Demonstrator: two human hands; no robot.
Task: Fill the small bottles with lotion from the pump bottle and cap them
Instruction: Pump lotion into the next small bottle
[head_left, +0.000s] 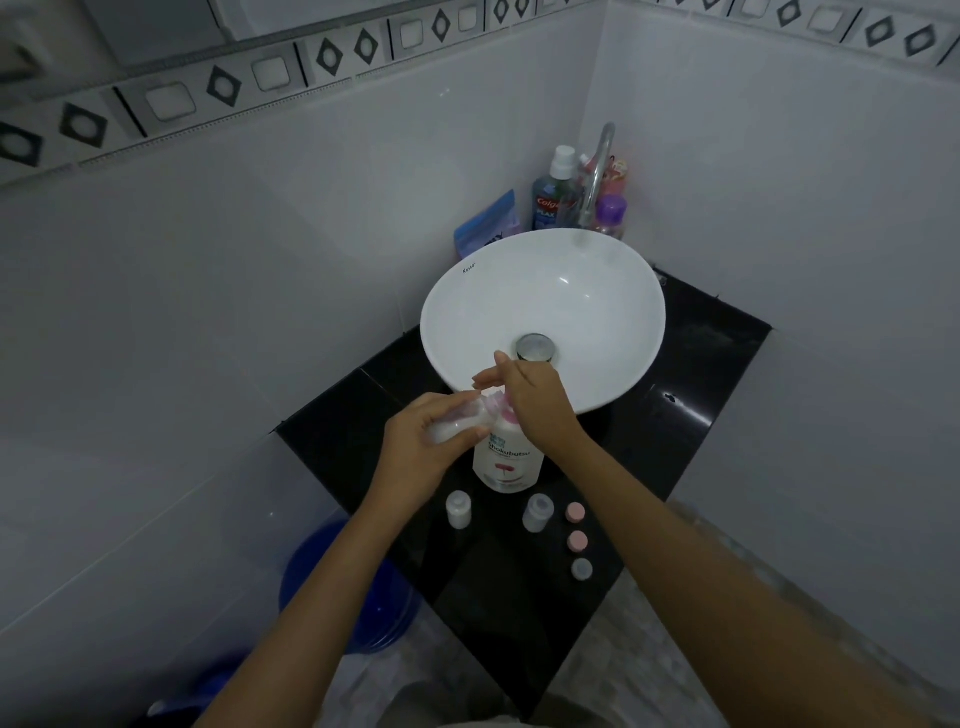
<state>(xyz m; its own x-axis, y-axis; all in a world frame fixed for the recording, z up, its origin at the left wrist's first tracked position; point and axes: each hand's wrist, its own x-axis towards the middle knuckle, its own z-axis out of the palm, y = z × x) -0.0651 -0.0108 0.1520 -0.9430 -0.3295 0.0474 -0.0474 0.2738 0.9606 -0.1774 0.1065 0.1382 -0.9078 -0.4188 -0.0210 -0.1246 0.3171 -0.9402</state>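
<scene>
Nearest the front corner of the black countertop (691, 374), three loose caps lie in a line: one grey cap (582, 569) closest, then two pink caps (577, 541) (575, 512) behind it. Left of the far pink cap stand two small translucent bottles, both upright and uncapped: one (538, 512) just beside the caps, the other (458, 509) further toward the left edge and well apart from the first.

Behind them stands the pump bottle (508, 460): white body, pink pump collar, a dark printed label and a red flower mark. It is upright, close to the front rim of the white basin (597, 291).

The left hand (423, 441) grips a third small bottle (460, 423), fingers closed around its body, holding it tilted with its mouth at the pump spout. This bottle is translucent with white content visible inside. The right hand (537, 397) rests on top of the pump head, palm down, fingers partly extended over it.

Total: three small bottles, three caps, one pump bottle.

At the far corner, behind the basin, stand a chrome faucet (597, 176), a mouthwash bottle (553, 195), a purple-capped bottle (610, 213) and a blue pouch (488, 223).
</scene>
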